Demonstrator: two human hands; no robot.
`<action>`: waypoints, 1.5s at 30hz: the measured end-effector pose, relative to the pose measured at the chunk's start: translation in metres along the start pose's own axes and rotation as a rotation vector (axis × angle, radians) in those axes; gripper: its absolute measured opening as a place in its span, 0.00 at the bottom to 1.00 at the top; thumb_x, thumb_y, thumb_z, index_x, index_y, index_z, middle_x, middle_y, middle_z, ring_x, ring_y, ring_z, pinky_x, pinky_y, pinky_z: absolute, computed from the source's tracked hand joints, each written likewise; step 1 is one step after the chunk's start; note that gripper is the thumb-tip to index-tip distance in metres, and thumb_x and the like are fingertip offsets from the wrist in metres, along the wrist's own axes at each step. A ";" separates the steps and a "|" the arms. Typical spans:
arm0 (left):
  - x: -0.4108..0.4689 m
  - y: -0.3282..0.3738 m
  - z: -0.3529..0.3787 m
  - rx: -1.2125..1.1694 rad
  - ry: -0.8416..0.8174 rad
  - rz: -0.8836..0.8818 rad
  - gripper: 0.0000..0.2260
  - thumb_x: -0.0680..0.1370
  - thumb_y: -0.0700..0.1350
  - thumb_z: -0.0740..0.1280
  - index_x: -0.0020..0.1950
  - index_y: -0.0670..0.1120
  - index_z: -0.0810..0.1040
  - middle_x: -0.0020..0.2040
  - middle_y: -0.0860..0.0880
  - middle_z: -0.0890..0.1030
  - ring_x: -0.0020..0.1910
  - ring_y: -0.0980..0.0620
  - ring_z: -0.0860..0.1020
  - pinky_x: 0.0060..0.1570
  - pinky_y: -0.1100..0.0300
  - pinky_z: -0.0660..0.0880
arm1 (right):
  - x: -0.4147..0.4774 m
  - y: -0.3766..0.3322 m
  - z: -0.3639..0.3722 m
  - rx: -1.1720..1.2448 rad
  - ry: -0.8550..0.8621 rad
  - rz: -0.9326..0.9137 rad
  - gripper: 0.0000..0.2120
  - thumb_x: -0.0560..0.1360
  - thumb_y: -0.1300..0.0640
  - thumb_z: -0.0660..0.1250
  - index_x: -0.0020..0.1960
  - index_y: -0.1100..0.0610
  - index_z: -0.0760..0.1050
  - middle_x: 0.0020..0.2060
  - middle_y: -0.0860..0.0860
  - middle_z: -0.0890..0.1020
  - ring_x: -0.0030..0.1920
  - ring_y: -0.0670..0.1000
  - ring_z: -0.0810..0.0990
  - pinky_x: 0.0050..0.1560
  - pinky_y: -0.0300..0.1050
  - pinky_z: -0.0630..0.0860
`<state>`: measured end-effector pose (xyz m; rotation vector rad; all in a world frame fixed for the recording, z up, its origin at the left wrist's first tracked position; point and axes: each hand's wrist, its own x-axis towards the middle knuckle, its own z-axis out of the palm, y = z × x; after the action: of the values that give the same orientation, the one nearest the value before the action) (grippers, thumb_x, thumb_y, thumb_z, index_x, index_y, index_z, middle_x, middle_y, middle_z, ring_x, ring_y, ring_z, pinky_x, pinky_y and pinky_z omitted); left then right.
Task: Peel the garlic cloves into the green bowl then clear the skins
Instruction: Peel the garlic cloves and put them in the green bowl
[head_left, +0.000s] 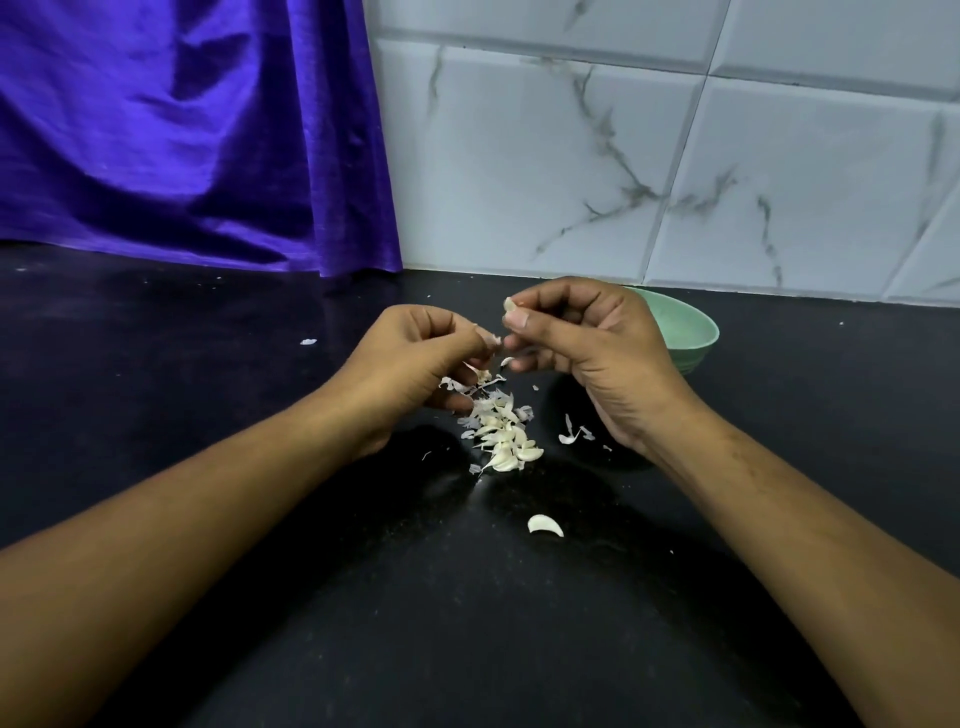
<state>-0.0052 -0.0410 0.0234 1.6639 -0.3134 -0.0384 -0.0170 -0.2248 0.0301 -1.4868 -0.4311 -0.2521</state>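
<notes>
mid-peel | right hand (592, 353) pinches clove (510, 305), left hand (415, 364) pinches skin (491, 340) | clove-and-skin pile (501, 431) left on tabletop (182, 338) | green bowl (691, 332) contents hidden

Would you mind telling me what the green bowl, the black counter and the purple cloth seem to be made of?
The green bowl looks like matte plastic or melamine: even pale colour, thin rim, no glare. The black counter seems polished stone, perhaps granite: fine speckles and soft reflections. The purple cloth looks like satin or velvet: draped folds with bright sheen.
</notes>
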 end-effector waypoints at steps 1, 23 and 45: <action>0.000 0.000 -0.002 0.051 0.024 0.038 0.09 0.80 0.42 0.71 0.51 0.35 0.83 0.41 0.44 0.82 0.38 0.54 0.79 0.35 0.61 0.79 | 0.000 -0.001 -0.002 0.009 0.006 0.011 0.04 0.75 0.68 0.73 0.48 0.62 0.82 0.38 0.55 0.85 0.38 0.52 0.84 0.40 0.46 0.84; 0.009 -0.010 -0.012 0.470 0.086 0.313 0.06 0.79 0.42 0.72 0.49 0.53 0.86 0.44 0.53 0.87 0.46 0.49 0.84 0.50 0.53 0.79 | 0.001 0.003 -0.004 -0.162 -0.033 0.043 0.04 0.77 0.65 0.72 0.51 0.61 0.79 0.40 0.61 0.84 0.39 0.54 0.86 0.42 0.48 0.84; 0.002 -0.005 -0.008 0.519 0.062 0.428 0.02 0.78 0.48 0.74 0.47 0.52 0.87 0.40 0.53 0.86 0.41 0.54 0.83 0.43 0.56 0.79 | 0.001 0.002 -0.005 -0.076 -0.015 0.166 0.04 0.76 0.62 0.73 0.48 0.62 0.81 0.38 0.58 0.84 0.34 0.52 0.83 0.41 0.48 0.85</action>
<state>-0.0007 -0.0331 0.0194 2.0676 -0.6673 0.4474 -0.0150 -0.2294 0.0282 -1.5903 -0.3103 -0.1268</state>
